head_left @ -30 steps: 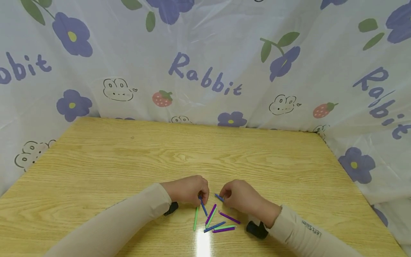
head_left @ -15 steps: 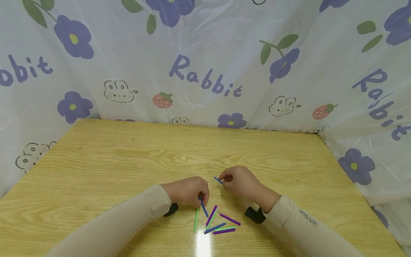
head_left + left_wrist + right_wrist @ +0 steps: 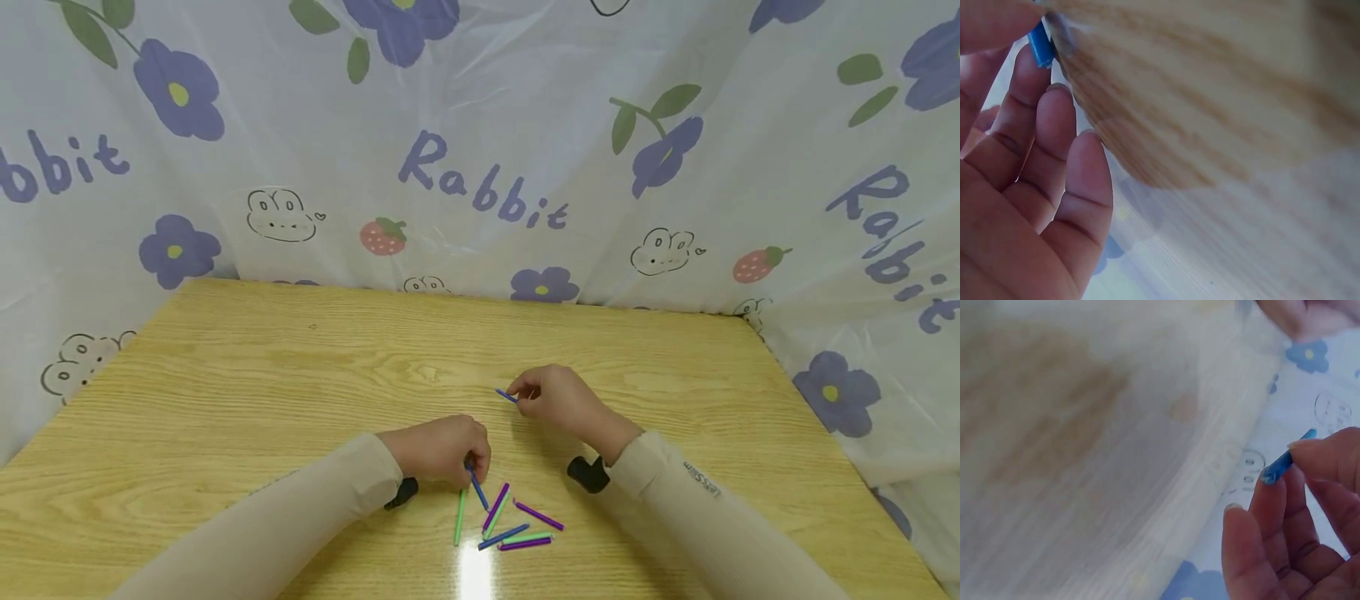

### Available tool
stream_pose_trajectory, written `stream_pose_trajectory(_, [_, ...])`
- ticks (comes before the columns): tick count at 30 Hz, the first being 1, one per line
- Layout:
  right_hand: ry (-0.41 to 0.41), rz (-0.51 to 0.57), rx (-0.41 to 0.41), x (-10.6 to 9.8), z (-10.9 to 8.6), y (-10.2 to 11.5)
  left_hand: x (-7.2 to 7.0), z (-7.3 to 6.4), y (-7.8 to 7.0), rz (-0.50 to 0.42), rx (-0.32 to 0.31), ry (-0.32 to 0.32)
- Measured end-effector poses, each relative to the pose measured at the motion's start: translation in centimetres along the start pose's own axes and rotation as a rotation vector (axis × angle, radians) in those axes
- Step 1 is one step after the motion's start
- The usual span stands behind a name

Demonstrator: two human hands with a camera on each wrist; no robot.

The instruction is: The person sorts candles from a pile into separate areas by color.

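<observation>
My left hand [image 3: 441, 450] pinches the upper end of a slim blue candle [image 3: 478, 490] just over the table; in the left wrist view a blue candle end [image 3: 1041, 45] shows between thumb and forefinger. Farther back, my right hand [image 3: 562, 402] holds another blue candle [image 3: 506, 396] between thumb and fingers, its blunt end [image 3: 1270, 476] facing the right wrist camera. In front of the hands lie loose candles: a green one [image 3: 460, 521] below the left hand, a purple one [image 3: 495, 507] beside a green one, a slanted purple one [image 3: 540, 516], and a blue one [image 3: 502, 537] touching a green and purple pair.
The wooden table [image 3: 300, 358] runs back to a white curtain [image 3: 480, 100] printed with flowers, rabbits and strawberries. Black wrist-camera mounts [image 3: 588, 474] sit under both wrists. Light glares on the near table edge [image 3: 476, 575].
My right hand has lifted its blue candle away from the loose candles, moving toward the back of the table. The left hand has stayed in place with its candle.
</observation>
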State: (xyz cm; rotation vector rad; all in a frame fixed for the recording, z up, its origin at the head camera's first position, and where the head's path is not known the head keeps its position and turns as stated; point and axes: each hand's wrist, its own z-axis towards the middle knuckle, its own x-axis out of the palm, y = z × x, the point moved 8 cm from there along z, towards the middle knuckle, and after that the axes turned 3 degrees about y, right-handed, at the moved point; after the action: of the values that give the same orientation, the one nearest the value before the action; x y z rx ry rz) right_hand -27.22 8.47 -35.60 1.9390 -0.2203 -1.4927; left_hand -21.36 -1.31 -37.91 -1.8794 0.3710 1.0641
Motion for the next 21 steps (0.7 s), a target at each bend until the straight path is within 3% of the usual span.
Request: stream_pose_trajectory(21, [-0.023, 0.025, 0.004, -0.9, 4.5, -1.0, 0.2, 0.1, 0.4, -0.016, -0.013, -0.001])
